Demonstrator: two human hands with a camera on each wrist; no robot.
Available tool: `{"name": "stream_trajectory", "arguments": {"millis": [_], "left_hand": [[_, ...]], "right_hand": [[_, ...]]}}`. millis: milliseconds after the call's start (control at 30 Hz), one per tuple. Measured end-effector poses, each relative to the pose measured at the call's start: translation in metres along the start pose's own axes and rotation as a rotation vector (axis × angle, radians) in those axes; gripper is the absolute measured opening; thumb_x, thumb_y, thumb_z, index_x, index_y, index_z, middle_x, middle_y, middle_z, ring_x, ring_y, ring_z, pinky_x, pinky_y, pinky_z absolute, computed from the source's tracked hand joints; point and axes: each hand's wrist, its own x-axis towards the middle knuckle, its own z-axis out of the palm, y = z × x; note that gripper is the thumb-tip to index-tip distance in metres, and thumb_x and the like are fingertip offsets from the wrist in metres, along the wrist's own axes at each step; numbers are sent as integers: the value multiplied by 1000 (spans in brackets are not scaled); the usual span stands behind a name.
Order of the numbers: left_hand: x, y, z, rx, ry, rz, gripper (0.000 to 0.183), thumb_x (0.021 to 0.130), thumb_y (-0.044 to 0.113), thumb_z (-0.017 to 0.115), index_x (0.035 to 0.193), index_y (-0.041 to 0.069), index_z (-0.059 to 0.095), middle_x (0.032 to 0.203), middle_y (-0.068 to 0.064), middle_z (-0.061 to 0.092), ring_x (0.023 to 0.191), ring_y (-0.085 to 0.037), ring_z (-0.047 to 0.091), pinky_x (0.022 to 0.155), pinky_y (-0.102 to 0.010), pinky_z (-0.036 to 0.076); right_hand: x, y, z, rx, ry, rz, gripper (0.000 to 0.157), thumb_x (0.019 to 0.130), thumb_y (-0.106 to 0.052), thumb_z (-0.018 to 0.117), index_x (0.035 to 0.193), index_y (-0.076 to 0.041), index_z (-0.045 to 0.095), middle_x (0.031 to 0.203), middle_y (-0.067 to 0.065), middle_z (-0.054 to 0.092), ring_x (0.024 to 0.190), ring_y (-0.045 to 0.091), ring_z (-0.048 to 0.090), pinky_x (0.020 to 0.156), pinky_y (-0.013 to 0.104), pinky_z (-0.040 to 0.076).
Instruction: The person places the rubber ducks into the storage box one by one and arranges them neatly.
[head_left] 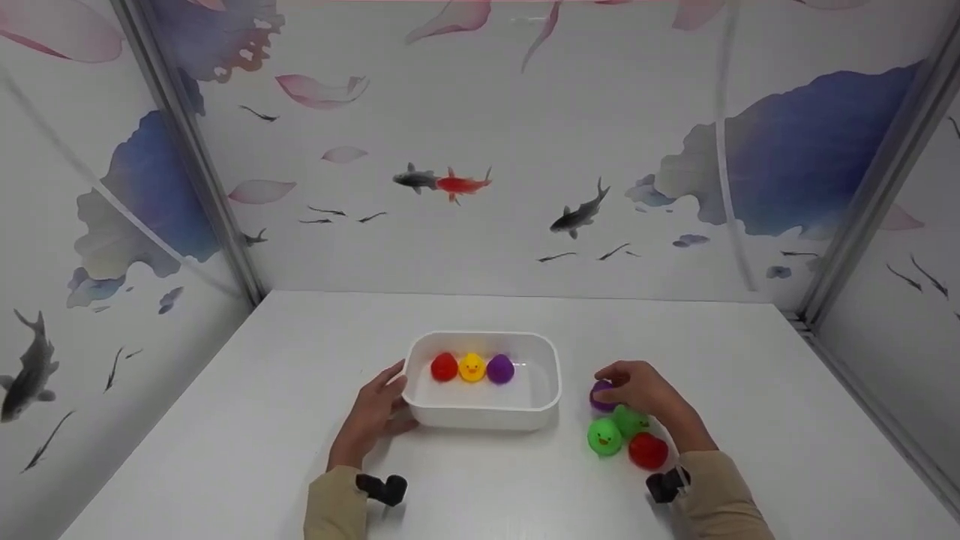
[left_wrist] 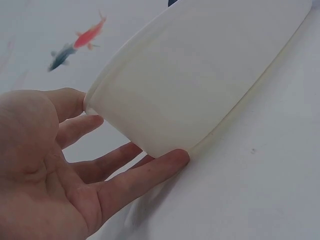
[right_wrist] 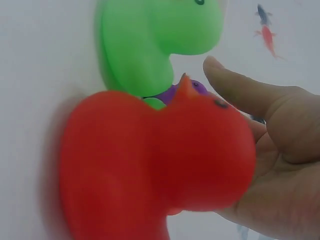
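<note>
"What's the left hand (head_left: 373,414) doing?"
"Its fingers, loosely spread, touch the left end of the white tub (head_left: 480,418) holding a red toy (head_left: 444,367), yellow duck (head_left: 472,368) and purple toy (head_left: 500,369)."
"And the right hand (head_left: 646,391)?"
"Thumb and fingers straddle a purple duck (head_left: 600,406), right of the tub; whether they grip, I can't tell. Two green ducks (head_left: 604,437) and a red duck (head_left: 648,451) sit nearby."

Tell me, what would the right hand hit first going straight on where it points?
The right hand would probably meet the purple duck beside the white tub first; depth hides whether they already touch.
</note>
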Motion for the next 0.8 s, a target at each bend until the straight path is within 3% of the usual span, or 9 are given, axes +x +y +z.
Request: {"name": "stream_trajectory", "arguments": {"millis": [267, 467, 633, 800], "left_hand": [[1, 2, -1, 13, 9, -17, 53, 105, 37, 50, 156, 27, 37, 150, -16, 52, 126, -33, 61, 95, -45, 59], [-2, -1, 0, -13, -14, 5, 53, 106, 34, 49, 156, 23, 36, 152, -18, 49, 129, -38, 58, 93, -48, 59], [-5, -1, 0, -19, -23, 11, 53, 106, 32, 49, 157, 22, 35, 153, -20, 48, 131, -39, 57, 94, -48, 59], [-4, -1, 0, -18, -13, 11, 54, 106, 34, 49, 157, 23, 36, 152, -19, 49, 130, -39, 57, 94, -48, 59]], "right_hand": [[2, -3, 9, -28, 13, 26, 48, 89, -18, 76, 133, -6, 61, 128, 19, 62, 116, 34, 59, 102, 49, 54], [2, -1, 13, -42, 44, 61, 49, 87, -20, 79, 130, -5, 61, 128, 20, 61, 118, 37, 56, 103, 51, 53], [0, -3, 14, -21, 86, 33, 43, 88, -20, 78, 124, -3, 63, 126, 20, 63, 116, 36, 59, 103, 50, 54], [-2, -13, 9, 51, 112, -14, 43, 90, -20, 75, 129, -7, 61, 133, 20, 61, 125, 39, 57, 105, 51, 52]]}}
